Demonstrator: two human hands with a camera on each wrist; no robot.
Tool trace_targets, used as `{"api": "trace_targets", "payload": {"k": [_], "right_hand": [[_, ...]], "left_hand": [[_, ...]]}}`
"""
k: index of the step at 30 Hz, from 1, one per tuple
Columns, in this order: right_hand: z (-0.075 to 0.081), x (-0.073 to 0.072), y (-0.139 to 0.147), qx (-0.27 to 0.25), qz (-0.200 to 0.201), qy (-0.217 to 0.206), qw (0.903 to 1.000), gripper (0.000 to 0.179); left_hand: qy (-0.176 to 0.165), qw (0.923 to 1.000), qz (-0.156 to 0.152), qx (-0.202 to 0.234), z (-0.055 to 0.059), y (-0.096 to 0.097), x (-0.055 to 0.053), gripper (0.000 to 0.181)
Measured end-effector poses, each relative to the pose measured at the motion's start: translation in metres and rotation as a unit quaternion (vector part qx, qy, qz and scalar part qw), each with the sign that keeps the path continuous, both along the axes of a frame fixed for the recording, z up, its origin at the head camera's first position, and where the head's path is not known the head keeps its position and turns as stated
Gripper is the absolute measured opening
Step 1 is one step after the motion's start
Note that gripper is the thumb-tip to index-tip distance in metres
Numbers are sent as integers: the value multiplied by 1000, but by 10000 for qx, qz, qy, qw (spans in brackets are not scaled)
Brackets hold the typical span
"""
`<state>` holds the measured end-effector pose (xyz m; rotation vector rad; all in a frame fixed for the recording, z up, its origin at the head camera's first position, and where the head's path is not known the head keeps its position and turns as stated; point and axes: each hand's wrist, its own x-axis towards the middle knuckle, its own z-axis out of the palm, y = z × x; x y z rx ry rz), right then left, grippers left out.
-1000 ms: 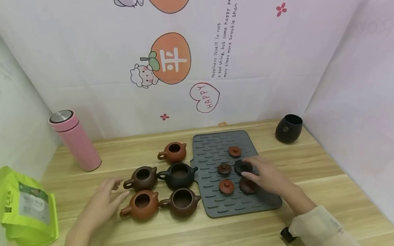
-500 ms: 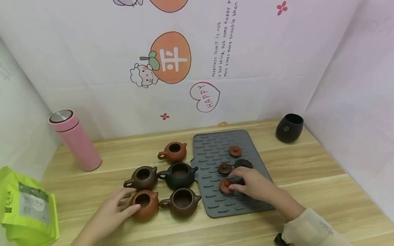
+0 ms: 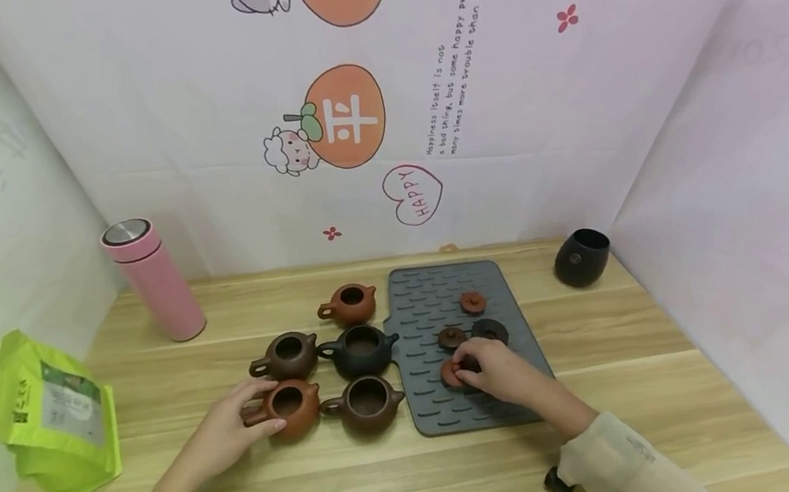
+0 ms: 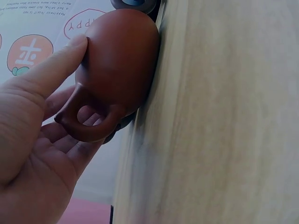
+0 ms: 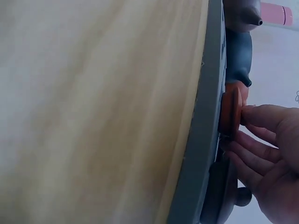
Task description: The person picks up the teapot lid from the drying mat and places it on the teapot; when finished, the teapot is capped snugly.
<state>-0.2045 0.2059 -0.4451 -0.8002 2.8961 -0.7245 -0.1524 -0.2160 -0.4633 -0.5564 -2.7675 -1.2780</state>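
At the front left of the teapot group, my left hand (image 3: 226, 425) holds a reddish-brown clay teapot (image 3: 301, 420) from its handle side. In the left wrist view the thumb lies at the rim of its opening and the fingers reach round behind the handle (image 4: 88, 133). My right hand (image 3: 501, 372) pinches the knob of a reddish-brown teapot lid (image 3: 448, 375), close over the grey mat (image 3: 438, 423). The right wrist view has that lid (image 5: 230, 112) between thumb and fingers, beside a dark brown lid (image 5: 219, 191) partly hidden under the hand in the head view.
Other lidless teapots stand close by: dark brown (image 3: 366, 420), black (image 3: 363, 360), brown (image 3: 292, 365) and a small reddish one (image 3: 352, 309). More lids (image 3: 474, 302) lie on the mat. A pink flask (image 3: 162, 291), green bag (image 3: 55, 420) and black cup (image 3: 582, 262) stand farther out.
My right hand has moved left and toward me from the black lid to the reddish-brown lid and now pinches its knob. My left hand has come forward onto the reddish-brown teapot.
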Motion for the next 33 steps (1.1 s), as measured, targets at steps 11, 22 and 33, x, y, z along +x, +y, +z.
{"api": "trace_targets", "payload": {"k": [11, 22, 33], "right_hand": [[32, -1, -41, -513, 35, -75, 9986, 9], [52, -5, -110, -735, 425, -454, 9954, 11], [45, -4, -176, -633, 731, -404, 9945, 12]], "left_hand": [[-108, 9999, 48, 21, -3, -3, -1, 52], [-71, 9999, 41, 131, -5, -3, -1, 50], [-242, 9989, 36, 399, -4, -2, -1, 49]]}}
